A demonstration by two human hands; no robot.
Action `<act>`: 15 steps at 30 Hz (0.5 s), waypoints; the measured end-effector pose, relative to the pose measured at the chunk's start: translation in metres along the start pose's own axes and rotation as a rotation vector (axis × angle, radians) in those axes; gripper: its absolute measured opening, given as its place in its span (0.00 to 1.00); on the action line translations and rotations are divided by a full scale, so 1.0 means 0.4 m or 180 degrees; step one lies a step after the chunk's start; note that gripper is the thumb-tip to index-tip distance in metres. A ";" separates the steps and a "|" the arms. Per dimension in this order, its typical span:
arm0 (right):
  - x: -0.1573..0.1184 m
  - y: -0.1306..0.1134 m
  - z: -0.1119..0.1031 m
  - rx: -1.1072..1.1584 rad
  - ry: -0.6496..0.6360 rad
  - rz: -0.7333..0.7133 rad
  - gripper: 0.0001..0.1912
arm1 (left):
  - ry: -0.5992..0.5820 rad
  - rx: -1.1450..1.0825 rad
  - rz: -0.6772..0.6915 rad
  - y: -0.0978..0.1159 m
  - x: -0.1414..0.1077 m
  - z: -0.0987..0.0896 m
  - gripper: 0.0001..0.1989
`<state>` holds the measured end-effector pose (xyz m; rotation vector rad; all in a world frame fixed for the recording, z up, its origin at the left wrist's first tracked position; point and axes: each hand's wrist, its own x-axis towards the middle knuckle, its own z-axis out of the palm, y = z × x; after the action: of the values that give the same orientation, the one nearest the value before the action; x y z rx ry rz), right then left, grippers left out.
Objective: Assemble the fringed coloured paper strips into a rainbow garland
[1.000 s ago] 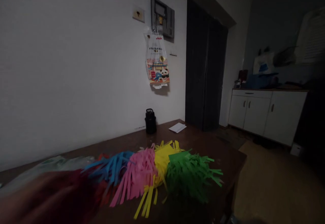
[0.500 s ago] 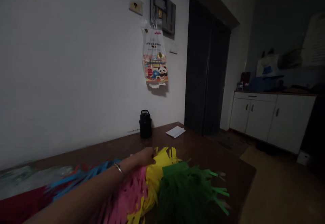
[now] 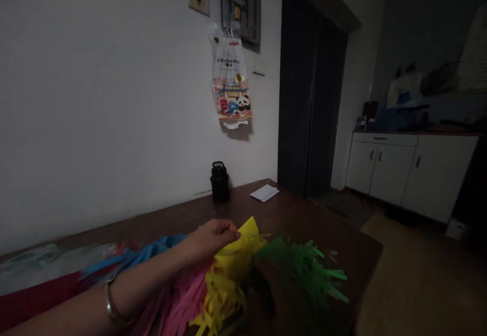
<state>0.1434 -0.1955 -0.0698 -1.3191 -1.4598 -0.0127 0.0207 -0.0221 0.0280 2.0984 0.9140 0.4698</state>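
Note:
My left hand (image 3: pixel 216 237), with a silver bangle on the wrist, pinches the upper edge of a yellow fringed paper tassel (image 3: pixel 233 257). Its cut strips hang down over the table's near side. In deep shadow, my right hand (image 3: pixel 272 288) is at the lower middle, between the yellow tassel and a green fringed tassel (image 3: pixel 304 265). Its fingers are too dark to make out. Pink fringe (image 3: pixel 186 293) lies under my left forearm, and blue fringe (image 3: pixel 140 255) lies farther left.
A brown table (image 3: pixel 323 229) carries a black bottle (image 3: pixel 219 183) near the wall and a white paper (image 3: pixel 265 193). Clear plastic wrapping (image 3: pixel 49 265) and dark red material (image 3: pixel 41 298) are at the left. A printed bag (image 3: pixel 231 82) hangs on the wall.
My left hand now shows its fingers pinching the yellow tassel, which is lifted and tilted. My right hand has come into view, and the green tassel's top is now partly covered.

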 end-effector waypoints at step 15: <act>0.018 0.040 0.088 -0.0157 0.0198 0.0393 0.07 | -0.0188 -0.1060 -0.0330 -0.032 -0.013 0.040 0.18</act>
<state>0.1325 -0.1627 -0.0883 -1.4348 -1.3311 -0.0092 0.0207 -0.0287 0.0078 1.7462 0.8424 0.4682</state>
